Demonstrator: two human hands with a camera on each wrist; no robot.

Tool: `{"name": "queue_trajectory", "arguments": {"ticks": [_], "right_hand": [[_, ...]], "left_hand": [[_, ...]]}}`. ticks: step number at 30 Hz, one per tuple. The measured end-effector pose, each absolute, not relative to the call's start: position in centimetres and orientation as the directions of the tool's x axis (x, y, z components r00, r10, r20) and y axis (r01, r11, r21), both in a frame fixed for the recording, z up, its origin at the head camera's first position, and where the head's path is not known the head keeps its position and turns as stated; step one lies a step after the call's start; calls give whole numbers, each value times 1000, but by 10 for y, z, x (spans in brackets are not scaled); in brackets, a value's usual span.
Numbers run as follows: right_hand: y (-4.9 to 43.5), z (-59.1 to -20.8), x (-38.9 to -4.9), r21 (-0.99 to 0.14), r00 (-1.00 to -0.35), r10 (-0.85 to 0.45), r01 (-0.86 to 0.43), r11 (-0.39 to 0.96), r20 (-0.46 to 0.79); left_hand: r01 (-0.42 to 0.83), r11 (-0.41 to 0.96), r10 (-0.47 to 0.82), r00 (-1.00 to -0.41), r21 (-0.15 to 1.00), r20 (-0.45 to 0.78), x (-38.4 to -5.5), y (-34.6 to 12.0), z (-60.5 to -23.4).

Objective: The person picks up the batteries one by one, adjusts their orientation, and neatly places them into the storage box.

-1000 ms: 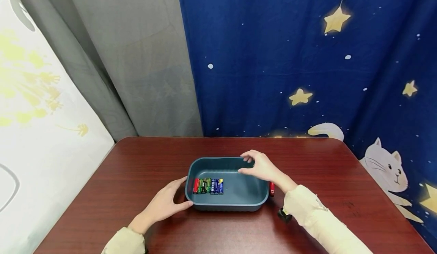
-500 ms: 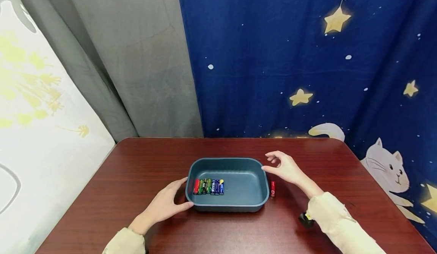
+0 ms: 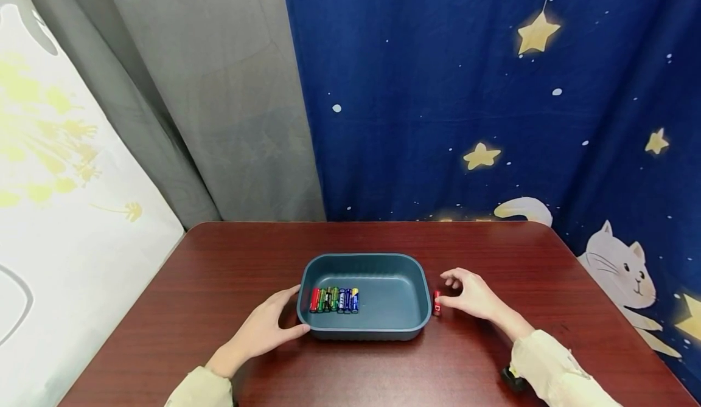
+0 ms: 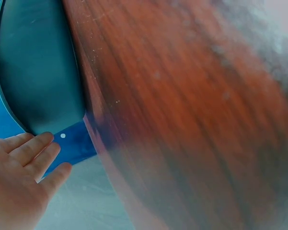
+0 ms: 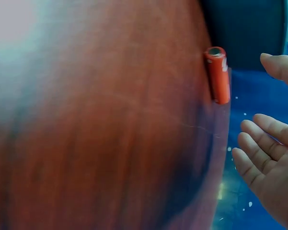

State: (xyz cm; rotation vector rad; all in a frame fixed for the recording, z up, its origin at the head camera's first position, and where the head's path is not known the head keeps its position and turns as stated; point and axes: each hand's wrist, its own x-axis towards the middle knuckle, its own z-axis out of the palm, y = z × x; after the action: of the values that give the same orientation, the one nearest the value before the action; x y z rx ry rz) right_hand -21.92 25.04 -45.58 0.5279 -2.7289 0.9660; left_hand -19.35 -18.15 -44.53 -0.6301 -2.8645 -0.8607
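A row of several batteries [image 3: 334,300], coloured red, green and blue, lies at the left end inside a dark teal plastic basin [image 3: 391,309]. My left hand [image 3: 261,323] rests against the basin's left side, thumb near its front corner and fingers extended along the wall. In the left wrist view those fingers look straight against the outside of the basin. A single red battery [image 3: 436,303] lies on the table just right of the basin. Close over its right side is my right hand [image 3: 475,296], thumb and fingers apart. The right wrist view shows the red battery [image 5: 219,75] apart from the fingers.
Everything stands on a reddish-brown wooden table [image 3: 246,249] with rounded back corners. Behind it hang a grey curtain [image 3: 235,121] and a blue curtain [image 3: 394,121] with stars and a white cat. A white patterned cloth [image 3: 71,243] borders the left side.
From above the basin, my right hand has moved right, out past the rim, then down beside the red battery. My left hand stays on the basin.
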Motion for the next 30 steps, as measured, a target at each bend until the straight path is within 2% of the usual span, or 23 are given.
{"name": "queue_trajectory", "arguments": {"ticks": [10,20,30], "right_hand": [[248,-471,-214,-550,-893,-333,-449,704,302],[246,-478,-217,-460,-841,-390,-534,710,375],[250,-471,-216,-486,-865,-369,-497,719,339]], "left_hand": [[413,760,360,-910,502,203,-193,-182,-446],[417,758,365,-908,502,205,-193,-182,-446],[413,758,364,-910,504,198,-194,-181,-445]]}}
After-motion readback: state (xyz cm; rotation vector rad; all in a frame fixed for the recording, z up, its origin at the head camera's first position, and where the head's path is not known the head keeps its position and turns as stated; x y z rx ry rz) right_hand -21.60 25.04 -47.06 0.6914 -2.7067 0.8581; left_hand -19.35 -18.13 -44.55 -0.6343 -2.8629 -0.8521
